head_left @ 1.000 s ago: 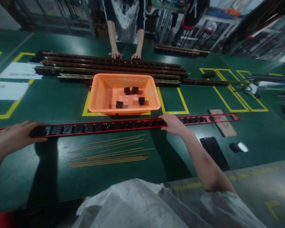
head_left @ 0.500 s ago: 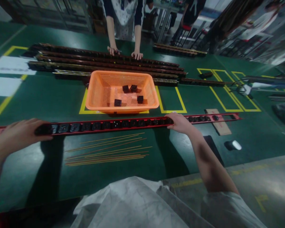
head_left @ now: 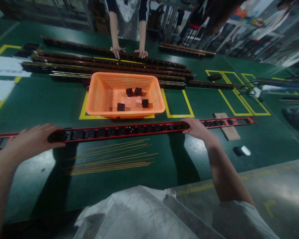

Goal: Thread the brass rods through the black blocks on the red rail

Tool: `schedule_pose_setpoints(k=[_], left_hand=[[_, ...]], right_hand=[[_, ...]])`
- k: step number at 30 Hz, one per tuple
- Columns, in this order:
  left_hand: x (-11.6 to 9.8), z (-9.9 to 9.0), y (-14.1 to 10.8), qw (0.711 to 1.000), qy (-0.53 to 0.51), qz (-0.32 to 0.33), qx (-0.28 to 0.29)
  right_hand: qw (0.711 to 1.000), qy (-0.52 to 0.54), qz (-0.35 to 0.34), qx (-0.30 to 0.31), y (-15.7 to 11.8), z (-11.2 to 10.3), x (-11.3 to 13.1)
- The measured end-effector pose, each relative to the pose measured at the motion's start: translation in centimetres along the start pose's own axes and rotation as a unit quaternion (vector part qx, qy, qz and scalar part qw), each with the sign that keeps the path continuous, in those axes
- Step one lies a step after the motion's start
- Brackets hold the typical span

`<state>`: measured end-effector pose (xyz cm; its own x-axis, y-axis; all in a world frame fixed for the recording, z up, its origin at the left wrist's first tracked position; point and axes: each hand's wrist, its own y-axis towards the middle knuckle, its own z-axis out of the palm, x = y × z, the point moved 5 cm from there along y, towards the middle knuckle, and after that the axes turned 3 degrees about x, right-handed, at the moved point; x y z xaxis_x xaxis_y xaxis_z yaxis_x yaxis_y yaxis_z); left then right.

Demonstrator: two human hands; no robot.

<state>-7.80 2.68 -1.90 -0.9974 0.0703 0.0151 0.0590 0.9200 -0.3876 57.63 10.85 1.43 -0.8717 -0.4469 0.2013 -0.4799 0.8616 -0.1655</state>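
Note:
A long red rail lies across the table in front of me, with a row of square black blocks seated along it. My left hand is closed around black blocks and the rail toward the left end. Farther right, my right hand grips the rail and blocks from above, its fingertips at the near edge. Between the rail and me several thin yellowish-brown sticks lie loose. Just behind the rail stands an orange basket with several black blocks in it.
Several long dark rails lie behind the basket. Across the table, a co-worker's hands rest at the farthest one. Near the rail's right end are a cardboard piece and a small white-topped object. White sheets lie at the left.
Both my hands have shifted right, the left one farther, and the red rail and blocks have moved right too. Near the co-worker, the farthest dark rail now lies apart from the others.

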Motion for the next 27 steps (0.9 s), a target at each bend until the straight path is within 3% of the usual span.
schedule_pose_setpoints(k=[13,18,21,27], left_hand=[[-1.8,-0.3,-0.3,1.000,-0.010,0.011,-0.010],[-3.1,-0.9,-1.2,0.999,-0.013,0.020,-0.036],[-3.3,-0.5,-1.7,0.997,-0.015,0.024,-0.068],[-3.5,1.4,-2.8,0.987,-0.037,0.037,-0.151]], right_hand=[[1.000,0.002,0.015,0.005,-0.5,0.4,-1.5],[0.997,-0.047,0.059,-0.003,-0.4,1.3,-2.0],[0.997,-0.045,0.068,-0.010,-0.3,1.5,-0.4],[0.998,-0.026,0.019,-0.054,0.7,1.6,4.9]])
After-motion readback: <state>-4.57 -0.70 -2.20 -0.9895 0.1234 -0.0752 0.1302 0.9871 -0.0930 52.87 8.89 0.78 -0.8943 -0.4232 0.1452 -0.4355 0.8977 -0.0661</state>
